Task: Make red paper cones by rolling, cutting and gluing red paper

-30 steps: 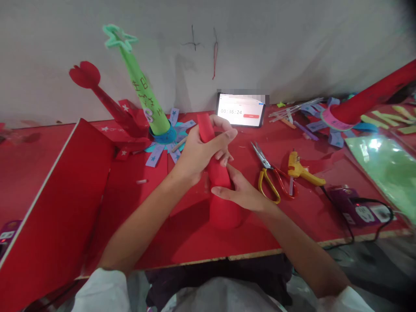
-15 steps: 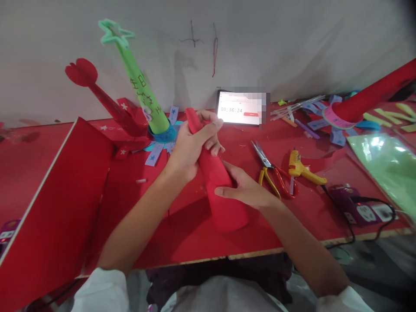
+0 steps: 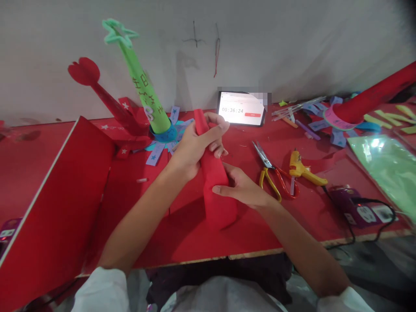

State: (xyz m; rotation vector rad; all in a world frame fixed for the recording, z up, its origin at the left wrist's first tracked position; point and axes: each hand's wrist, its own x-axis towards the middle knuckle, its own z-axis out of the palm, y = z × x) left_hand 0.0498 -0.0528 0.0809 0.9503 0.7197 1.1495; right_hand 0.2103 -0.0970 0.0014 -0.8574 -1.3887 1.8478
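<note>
A red cone-like tube (image 3: 221, 210), rolled from soft sheet that looks like felt or foam, is held between both hands above the table. Its narrow end points up and away from me, and the wide end faces my body. My left hand (image 3: 203, 143) is wrapped round the narrow upper part, thumb across the front. Lower down, my right hand (image 3: 238, 186) grips the right side, with its thumb on the front and the other fingers behind, partly hidden.
Scissors (image 3: 268, 167) and a yellow glue gun (image 3: 302, 169) lie right of my hands, near a purple power socket (image 3: 352, 208). A tablet (image 3: 240, 110) leans on the wall. A green decorated cone (image 3: 146, 95) and a red heart-topped one (image 3: 107, 102) stand left. A red upright panel (image 3: 61, 190) borders the left.
The narrow end of the red tube has shifted slightly right and its wide end slightly left, so it stands straighter. Both hands keep their hold.
</note>
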